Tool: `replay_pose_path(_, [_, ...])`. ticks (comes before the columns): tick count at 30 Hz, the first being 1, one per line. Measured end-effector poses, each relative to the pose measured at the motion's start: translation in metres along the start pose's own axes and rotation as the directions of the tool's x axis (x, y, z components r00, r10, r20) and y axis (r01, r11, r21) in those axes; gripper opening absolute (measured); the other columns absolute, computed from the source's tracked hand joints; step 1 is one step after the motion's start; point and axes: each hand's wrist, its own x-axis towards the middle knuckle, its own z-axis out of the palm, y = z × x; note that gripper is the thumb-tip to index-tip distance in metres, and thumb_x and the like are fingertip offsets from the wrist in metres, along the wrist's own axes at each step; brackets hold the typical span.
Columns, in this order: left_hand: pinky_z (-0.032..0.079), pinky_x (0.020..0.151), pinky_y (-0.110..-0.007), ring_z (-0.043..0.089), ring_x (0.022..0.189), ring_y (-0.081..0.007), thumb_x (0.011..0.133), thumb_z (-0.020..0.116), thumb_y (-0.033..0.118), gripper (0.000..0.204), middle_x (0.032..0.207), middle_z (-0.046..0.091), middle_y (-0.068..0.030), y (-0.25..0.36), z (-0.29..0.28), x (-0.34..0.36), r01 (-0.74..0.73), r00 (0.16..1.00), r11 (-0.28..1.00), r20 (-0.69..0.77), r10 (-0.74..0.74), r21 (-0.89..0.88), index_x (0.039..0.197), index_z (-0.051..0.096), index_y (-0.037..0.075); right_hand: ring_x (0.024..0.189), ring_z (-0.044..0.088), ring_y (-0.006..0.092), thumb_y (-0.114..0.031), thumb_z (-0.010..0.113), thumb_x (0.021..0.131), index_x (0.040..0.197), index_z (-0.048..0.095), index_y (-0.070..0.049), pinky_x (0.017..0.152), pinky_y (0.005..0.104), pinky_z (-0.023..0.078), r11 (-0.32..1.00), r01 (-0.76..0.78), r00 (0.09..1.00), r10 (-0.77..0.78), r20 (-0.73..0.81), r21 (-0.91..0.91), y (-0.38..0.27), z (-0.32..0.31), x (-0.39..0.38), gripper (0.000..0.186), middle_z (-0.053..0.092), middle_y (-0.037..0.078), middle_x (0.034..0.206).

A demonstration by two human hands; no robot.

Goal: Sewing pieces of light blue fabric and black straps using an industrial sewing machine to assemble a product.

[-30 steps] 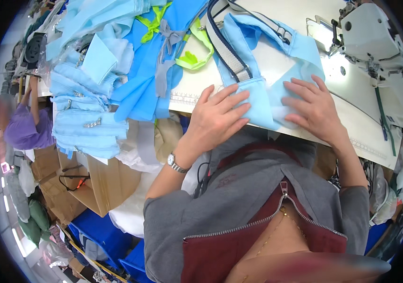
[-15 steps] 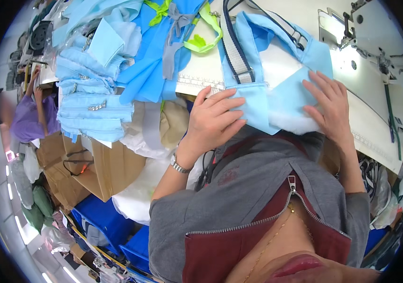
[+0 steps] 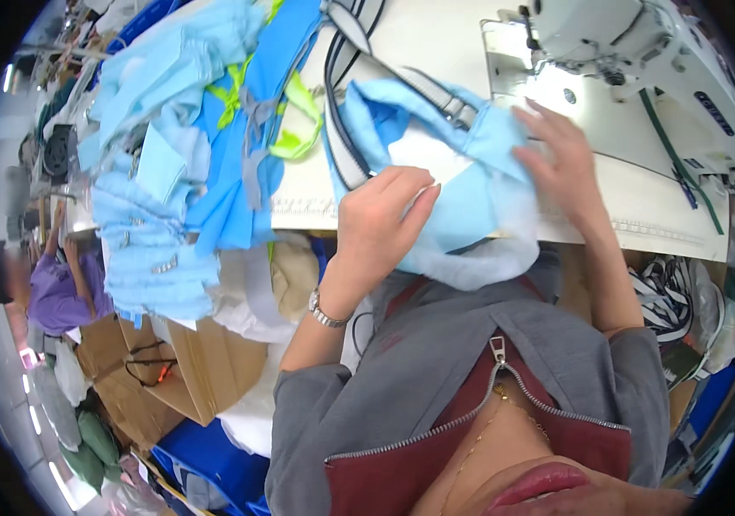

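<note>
A light-blue fabric bag piece point(image 3: 458, 211) lies at the near edge of the white table, with its fuzzy pale lower edge hanging over toward me. White-and-navy webbing straps point(image 3: 343, 129) run from it to the far side. My left hand point(image 3: 380, 215) is closed on the left side of the piece, thumb and fingers pinching the cloth beside a strap end. At the right side, my right hand point(image 3: 561, 163) is slightly blurred, its fingers apart beside the blue cloth. Whether those fingertips touch the cloth I cannot tell.
A white sewing machine point(image 3: 617, 47) stands at the far right. Light-blue pieces with zippers point(image 3: 157, 258) and bright-blue cloth point(image 3: 238, 185) are heaped at left. Below them stand a cardboard box point(image 3: 213, 370) and a blue bin point(image 3: 213, 460). A person in purple point(image 3: 67, 292) sits far left.
My left fingers have gone from lying spread on the cloth to pinching it. The right hand has moved up along the piece's right side. The cloth's lower edge has billowed, and the view has shifted.
</note>
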Motion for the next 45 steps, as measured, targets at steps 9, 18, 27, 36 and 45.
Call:
replay_pose_path(9, [0.049, 0.056, -0.032, 0.062, 0.061, -0.0239, 0.080, 0.070, 0.013, 0.025, 0.079, 0.063, -0.0124, -0.003, 0.038, 0.062, 0.198, 0.977, 0.960, 0.038, -0.209, 0.197, 0.100, 0.061, 0.001, 0.124, 0.048, 0.0286, -0.019, 0.073, 0.074, 0.109, 0.065, -0.011, 0.101, 0.0498, 0.035, 0.982, 0.178, 0.972, -0.165, 0.168, -0.061, -0.010, 0.011, -0.020, 0.037, 0.058, 0.010, 0.121])
replay_pose_path(18, [0.039, 0.063, -0.017, 0.049, 0.071, -0.0027, 0.085, 0.065, -0.002, 0.008, 0.086, 0.056, 0.0029, -0.006, 0.044, 0.056, 0.190, 0.943, 0.837, -0.140, -0.300, -0.514, 0.092, 0.065, 0.002, 0.095, 0.061, 0.0170, -0.016, 0.071, 0.081, 0.117, 0.060, 0.000, 0.081, 0.0279, 0.049, 0.724, -0.235, 0.966, 0.247, 0.074, 0.648, -0.016, -0.004, -0.008, 0.041, 0.064, 0.012, 0.108])
replay_pose_path(27, [0.038, 0.063, -0.016, 0.048, 0.072, -0.0016, 0.086, 0.066, 0.001, 0.012, 0.087, 0.057, 0.0038, 0.009, 0.046, 0.052, 0.198, 0.953, 0.753, -0.056, -0.298, -0.627, 0.098, 0.064, 0.001, 0.078, 0.060, 0.0065, -0.020, 0.068, 0.087, 0.107, 0.066, 0.001, 0.071, 0.0218, 0.048, 0.332, -0.536, 0.842, 0.282, 0.460, 0.776, -0.020, 0.005, -0.007, 0.029, 0.068, 0.004, 0.089])
replay_pose_path(36, [0.049, 0.077, -0.021, 0.061, 0.090, -0.0092, 0.083, 0.066, -0.001, 0.051, 0.100, 0.063, -0.0069, 0.015, 0.041, 0.045, 0.388, 0.917, 0.565, 0.243, -0.316, -0.728, 0.128, 0.043, 0.002, 0.076, 0.060, 0.0069, -0.023, 0.065, 0.089, 0.102, 0.067, 0.001, 0.070, 0.0219, 0.049, 0.288, -0.510, 0.845, 0.342, 0.410, 0.810, -0.025, 0.013, -0.012, 0.027, 0.068, 0.004, 0.088])
replay_pose_path(45, [0.050, 0.082, -0.023, 0.061, 0.096, -0.0119, 0.079, 0.066, -0.006, 0.060, 0.107, 0.061, -0.0091, 0.017, 0.043, 0.041, 0.378, 0.923, 0.557, 0.257, -0.285, -0.740, 0.133, 0.040, 0.003, 0.079, 0.059, 0.0063, -0.024, 0.063, 0.091, 0.104, 0.065, 0.000, 0.073, 0.0224, 0.048, 0.239, -0.484, 0.852, 0.346, 0.392, 0.842, -0.031, 0.017, -0.014, 0.028, 0.067, 0.002, 0.090])
